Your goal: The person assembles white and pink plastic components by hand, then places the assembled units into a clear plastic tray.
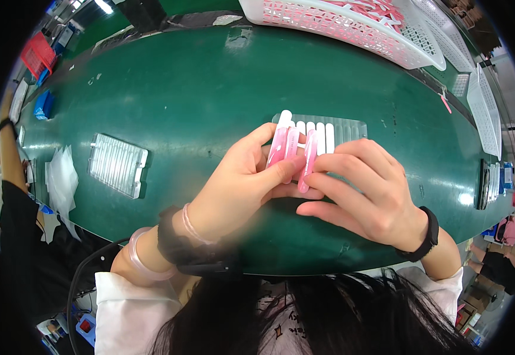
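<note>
Green work surface in a factory hall

A broad dark-green belt-like table (168, 89) curves across the view; white perforated plastic baskets (352, 26) stand at its far edge, a red plastic crate (37, 54) far left, ceiling light glaring above.

A clear plastic packing tray (334, 129) with long ribbed slots lies in the middle of the green tabletop (168, 89), with white and pink tubes (304, 148) standing side by side in its left slots. A second clear ribbed tray (117, 164) of the same kind lies well apart on the left. A blue box (44, 104) sits near the far left edge of the tabletop.
</note>
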`<act>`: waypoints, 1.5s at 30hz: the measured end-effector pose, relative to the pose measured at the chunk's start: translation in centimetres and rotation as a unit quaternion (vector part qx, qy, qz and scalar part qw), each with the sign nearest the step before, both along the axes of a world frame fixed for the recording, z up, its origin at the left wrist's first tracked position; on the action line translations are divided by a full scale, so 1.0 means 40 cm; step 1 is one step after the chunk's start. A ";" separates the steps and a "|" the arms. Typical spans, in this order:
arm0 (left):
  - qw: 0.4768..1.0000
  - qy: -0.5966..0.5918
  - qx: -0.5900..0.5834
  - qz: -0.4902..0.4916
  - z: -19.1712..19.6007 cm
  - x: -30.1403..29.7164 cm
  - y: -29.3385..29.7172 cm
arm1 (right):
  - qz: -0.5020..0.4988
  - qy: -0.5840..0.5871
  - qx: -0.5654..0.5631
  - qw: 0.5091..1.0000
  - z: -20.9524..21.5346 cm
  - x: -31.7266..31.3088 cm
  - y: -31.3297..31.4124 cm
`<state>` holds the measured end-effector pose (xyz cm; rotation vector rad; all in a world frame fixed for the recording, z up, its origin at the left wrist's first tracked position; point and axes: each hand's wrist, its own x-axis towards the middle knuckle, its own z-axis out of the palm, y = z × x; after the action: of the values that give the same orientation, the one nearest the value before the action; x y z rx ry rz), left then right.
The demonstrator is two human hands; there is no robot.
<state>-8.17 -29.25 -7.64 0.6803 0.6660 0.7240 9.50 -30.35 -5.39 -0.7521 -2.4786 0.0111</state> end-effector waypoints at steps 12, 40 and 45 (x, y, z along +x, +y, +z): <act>0.999 -0.010 0.035 -0.038 0.003 -0.004 0.005 | -0.069 0.352 -0.581 0.730 0.005 0.012 0.020; 0.999 0.035 0.026 0.000 0.009 0.002 0.008 | -0.098 -0.150 -0.006 0.984 -0.020 0.070 0.002; 0.999 0.024 0.042 -0.011 0.007 0.004 0.005 | -0.112 -0.094 -0.105 0.984 0.010 0.070 -0.043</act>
<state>-7.99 -29.04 -7.35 0.7830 0.6739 0.7195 12.29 -32.07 -5.00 -1.1678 -2.5805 0.1256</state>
